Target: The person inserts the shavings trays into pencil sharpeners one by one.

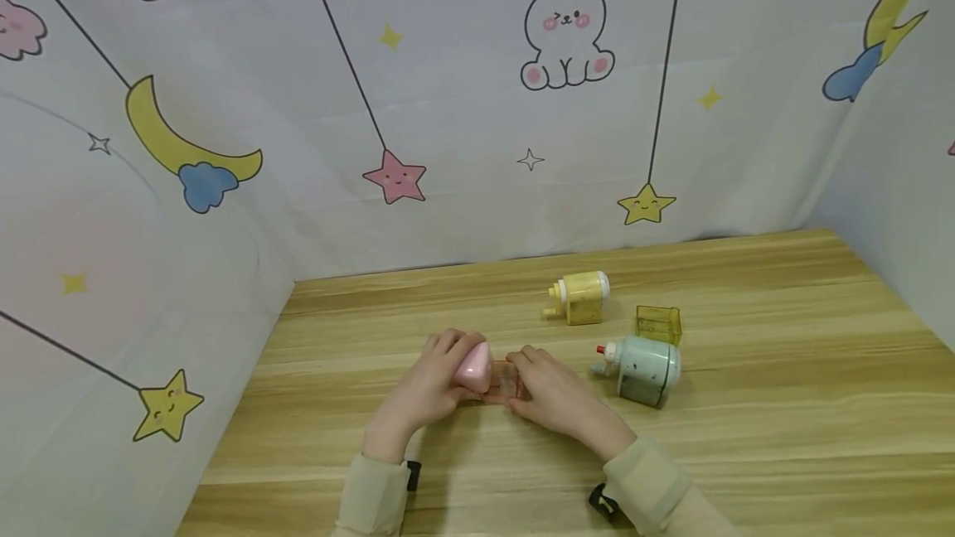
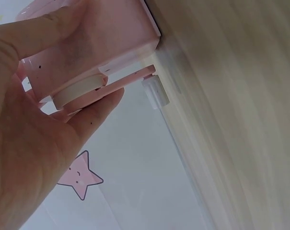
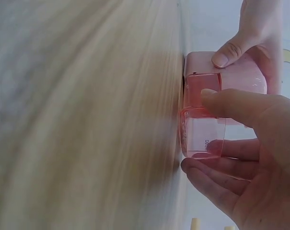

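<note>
My left hand (image 1: 433,384) grips a pink crank pencil sharpener (image 1: 476,367) standing on the table. In the left wrist view the thumb lies along the body (image 2: 116,38), and fingers reach beneath the crank arm (image 2: 128,80) with its white knob (image 2: 156,92). A see-through pink shavings drawer (image 3: 202,132) sits partly in the sharpener's opening and partly out. My right hand (image 1: 555,396) pinches this drawer, thumb on one side and fingers on the other, as the right wrist view shows. How far the drawer reaches inside is partly hidden by the thumb.
A yellow crank sharpener (image 1: 584,298) stands farther back. To the right is a pale green sharpener (image 1: 647,370) with a red tip at its crank, and behind it a see-through yellow drawer (image 1: 658,323). A printed cloth (image 1: 477,222) borders the wooden table (image 1: 806,371).
</note>
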Demonstrator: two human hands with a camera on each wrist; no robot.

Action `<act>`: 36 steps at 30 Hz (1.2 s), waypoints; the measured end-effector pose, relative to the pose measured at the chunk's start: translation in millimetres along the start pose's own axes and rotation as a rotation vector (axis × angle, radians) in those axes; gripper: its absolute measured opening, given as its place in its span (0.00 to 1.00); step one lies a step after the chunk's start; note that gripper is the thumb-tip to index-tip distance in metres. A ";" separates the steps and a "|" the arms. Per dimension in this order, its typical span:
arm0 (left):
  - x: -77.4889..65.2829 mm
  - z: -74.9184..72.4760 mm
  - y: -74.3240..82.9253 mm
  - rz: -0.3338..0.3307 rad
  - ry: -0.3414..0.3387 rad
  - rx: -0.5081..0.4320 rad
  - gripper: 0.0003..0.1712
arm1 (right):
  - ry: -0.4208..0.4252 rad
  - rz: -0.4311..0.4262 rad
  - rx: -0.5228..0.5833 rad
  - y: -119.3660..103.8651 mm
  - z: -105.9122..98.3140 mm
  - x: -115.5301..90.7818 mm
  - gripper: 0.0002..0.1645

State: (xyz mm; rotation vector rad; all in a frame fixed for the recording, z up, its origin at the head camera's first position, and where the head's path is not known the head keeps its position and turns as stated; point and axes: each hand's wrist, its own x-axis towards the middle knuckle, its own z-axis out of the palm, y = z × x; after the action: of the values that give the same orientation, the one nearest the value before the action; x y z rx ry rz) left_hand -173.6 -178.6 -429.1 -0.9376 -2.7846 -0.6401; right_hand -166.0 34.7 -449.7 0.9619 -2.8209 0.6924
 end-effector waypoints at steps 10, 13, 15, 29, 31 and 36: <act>0.9 2.0 5.4 0.007 -0.019 -0.012 0.40 | -0.008 0.011 0.001 0.2 1.4 1.4 0.35; 1.8 2.6 7.0 0.012 -0.020 -0.012 0.40 | -0.014 0.015 0.004 -0.2 1.6 1.4 0.35; 2.3 2.8 7.7 0.017 -0.019 -0.011 0.40 | -0.014 0.014 0.005 -0.1 1.8 1.4 0.34; 4.9 3.5 11.4 0.012 -0.041 -0.012 0.40 | -0.005 -0.004 0.012 0.2 1.4 1.1 0.32; 5.3 3.8 12.3 0.014 -0.041 -0.009 0.40 | -0.006 -0.006 0.014 0.4 1.2 1.0 0.32; 5.4 4.2 14.0 0.015 -0.033 -0.005 0.40 | -0.008 -0.004 0.017 0.8 1.0 0.9 0.32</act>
State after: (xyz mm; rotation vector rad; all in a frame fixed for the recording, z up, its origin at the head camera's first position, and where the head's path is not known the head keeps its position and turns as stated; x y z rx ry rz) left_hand -169.5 -163.8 -426.6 -0.9779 -2.8030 -0.6361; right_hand -167.1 34.3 -450.8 0.9744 -2.8240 0.7152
